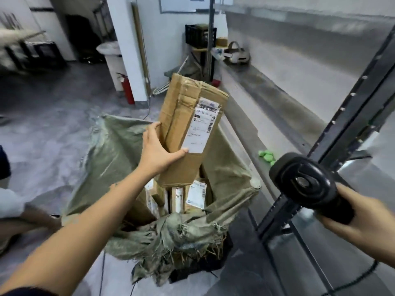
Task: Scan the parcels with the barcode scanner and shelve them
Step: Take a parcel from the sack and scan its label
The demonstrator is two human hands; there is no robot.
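My left hand [157, 151] grips a long brown cardboard parcel [181, 116] by its lower left side and holds it tilted above the open sack. A white shipping label [204, 124] with barcodes faces me on the parcel's right face. My right hand [361, 223] holds a black barcode scanner [307, 184] by its handle at the right, its head turned toward the parcel, about a forearm's length away from it. Several more labelled parcels [186, 195] stand inside the grey-green woven sack [119, 159].
A grey metal shelf [284, 99] runs along the right, with a dark upright post [350, 116] close to the scanner. On the shelf lie a white headset [237, 54] and a small green object [266, 155]. A red fire extinguisher [127, 88] stands by the white pillar.
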